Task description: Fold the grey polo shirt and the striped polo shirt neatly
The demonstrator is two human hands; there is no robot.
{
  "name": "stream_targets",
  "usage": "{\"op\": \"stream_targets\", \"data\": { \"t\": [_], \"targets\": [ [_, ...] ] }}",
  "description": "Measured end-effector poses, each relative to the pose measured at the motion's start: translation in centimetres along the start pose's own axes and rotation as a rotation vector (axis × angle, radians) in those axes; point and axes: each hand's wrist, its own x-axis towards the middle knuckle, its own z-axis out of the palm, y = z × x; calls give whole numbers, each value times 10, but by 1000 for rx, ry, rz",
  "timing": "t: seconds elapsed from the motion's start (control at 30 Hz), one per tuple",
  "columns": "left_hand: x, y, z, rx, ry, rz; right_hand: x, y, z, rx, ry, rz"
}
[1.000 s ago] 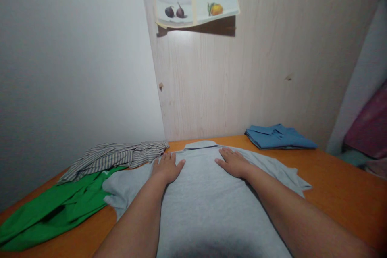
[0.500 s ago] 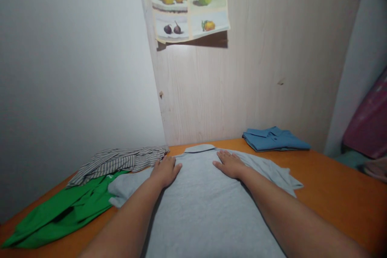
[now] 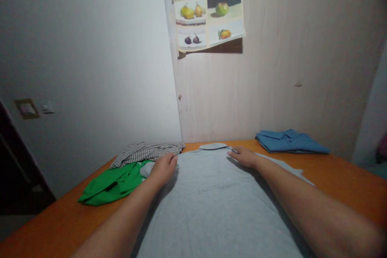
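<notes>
A light grey collared shirt (image 3: 211,193) lies spread in front of me, its collar (image 3: 213,146) at the far end. My left hand (image 3: 165,167) is at the shirt's left shoulder, turned on its side, with thumb and fingers together on the fabric there. Over the right shoulder, close to the collar, is my right hand (image 3: 244,157); its thumb points inward, apart from the fingers, and a shadow lies on the shirt below. My forearms cover parts of both sleeves. Beside my left hand lie a green garment (image 3: 111,185) and a striped garment (image 3: 142,154).
The orange tabletop (image 3: 347,185) carries all the clothes. A folded blue shirt (image 3: 290,141) lies at the back right. The wall behind has a fruit picture sheet (image 3: 208,22). On the left wall is a switch (image 3: 28,109).
Both hands lay flat on the shirt before; now they are raised and turned, the left with fingers drawn together. The view has swung left, bringing the switch into sight.
</notes>
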Motion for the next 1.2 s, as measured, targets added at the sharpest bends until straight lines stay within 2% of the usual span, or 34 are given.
{"op": "stream_targets", "data": {
  "t": [0.17, 0.27, 0.37, 0.47, 0.57, 0.67, 0.77, 0.83, 0.93, 1.07, 1.2],
  "targets": [
    [-30, 9, 20, 70, -130, 76, -17, -1, -39, 3, -92, 59],
    [-43, 7, 28, 97, -195, 101, -37, -2, -48, -20, -98, 72],
    [-54, 3, 32, 118, -257, 114, -67, -3, -40, -47, -55, 67],
    [-64, -5, 35, 191, -320, 103, -100, 1, -23, -69, -15, 61],
    [-70, -17, 34, 236, -372, 102, -126, 15, -6, -122, -51, 48],
    [-72, -27, 31, 232, -381, 114, -137, 30, -1, -169, -91, 79],
    [-71, -27, 27, 248, -387, 112, -140, 35, -5, -181, -106, 105],
    [-72, -21, 23, 275, -379, 95, -143, 29, -11, -183, -86, 103],
    [-79, -3, 15, 257, -331, 128, -160, 8, -21, -167, -26, 36],
    [-106, 36, -2, 6, -335, 232, -203, -36, -31, -68, 29, -151],
    [-144, 71, -15, -181, -417, 247, -252, -75, -27, -14, 1, -213]
  ]
}}
